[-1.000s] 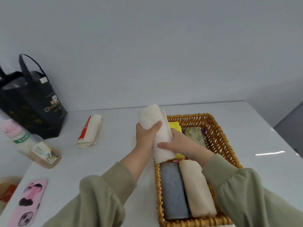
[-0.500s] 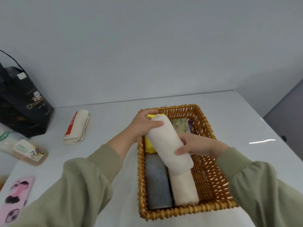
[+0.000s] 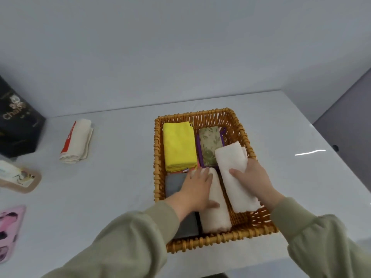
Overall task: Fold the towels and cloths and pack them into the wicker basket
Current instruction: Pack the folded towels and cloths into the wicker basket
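Table (image 3: 120, 197) bears basket (image 3: 200, 242); right hand (image 3: 253, 182) seemingly grips towel (image 3: 230, 160).

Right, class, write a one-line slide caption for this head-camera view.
Right hand holds a rolled white towel in the wicker basket; left hand rests on the cream roll.

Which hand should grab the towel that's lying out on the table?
Probably the left. The left hand lies flat on the cream roll in the wicker basket, holding nothing, and the red-edged towel lies out to its left. The right hand grips the white towel.
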Available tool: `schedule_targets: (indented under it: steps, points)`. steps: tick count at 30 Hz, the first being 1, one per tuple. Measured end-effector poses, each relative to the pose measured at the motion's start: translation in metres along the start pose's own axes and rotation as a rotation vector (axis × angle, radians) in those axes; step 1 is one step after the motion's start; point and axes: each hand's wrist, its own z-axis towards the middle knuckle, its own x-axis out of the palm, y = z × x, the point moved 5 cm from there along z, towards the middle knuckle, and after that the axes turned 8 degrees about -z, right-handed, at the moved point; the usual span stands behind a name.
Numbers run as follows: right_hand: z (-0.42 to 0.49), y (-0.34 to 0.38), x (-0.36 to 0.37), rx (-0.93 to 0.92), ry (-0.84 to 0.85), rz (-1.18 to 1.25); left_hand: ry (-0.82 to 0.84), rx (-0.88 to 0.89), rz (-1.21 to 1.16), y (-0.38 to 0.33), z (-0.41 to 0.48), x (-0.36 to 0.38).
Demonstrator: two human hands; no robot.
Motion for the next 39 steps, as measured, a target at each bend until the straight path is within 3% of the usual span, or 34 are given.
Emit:
schedule_targets:
  steps: [2, 9, 17, 25, 30, 34, 36, 39]
  points:
    - [-0.006, 0.001, 0.010, -0.007, -0.024, -0.072, 0.046, 0.023, 0.126, -0.007, -0.002, 0.015]
    - [-0.015, -0.004, 0.040, -0.069, -0.043, -0.257, 0.047, -0.018, 0.116, 0.007, -0.013, 0.022]
    - [-0.006, -0.026, 0.054, 0.151, 0.168, -0.168, 0.022, -0.036, 0.084, 0.007, -0.018, 0.018]
    - [0.004, -0.022, 0.062, 0.148, 0.262, -0.100, 0.029, -0.048, 0.116, 0.002, -0.013, 0.022]
    - [0.005, -0.014, 0.058, 0.058, 0.218, -0.313, 0.027, 0.013, 0.134, -0.003, -0.013, 0.018]
    - [-0.006, 0.008, 0.050, -0.400, 0.001, -0.664, 0.066, 0.058, 0.131, -0.001, -0.023, 0.014]
    - [-0.012, 0.007, 0.054, -0.502, 0.122, -0.793, 0.101, 0.034, 0.128, 0.002, -0.025, 0.016]
    - [-0.010, -0.009, 0.063, -0.476, 0.398, -0.952, 0.134, 0.014, 0.144, 0.000, -0.023, 0.021]
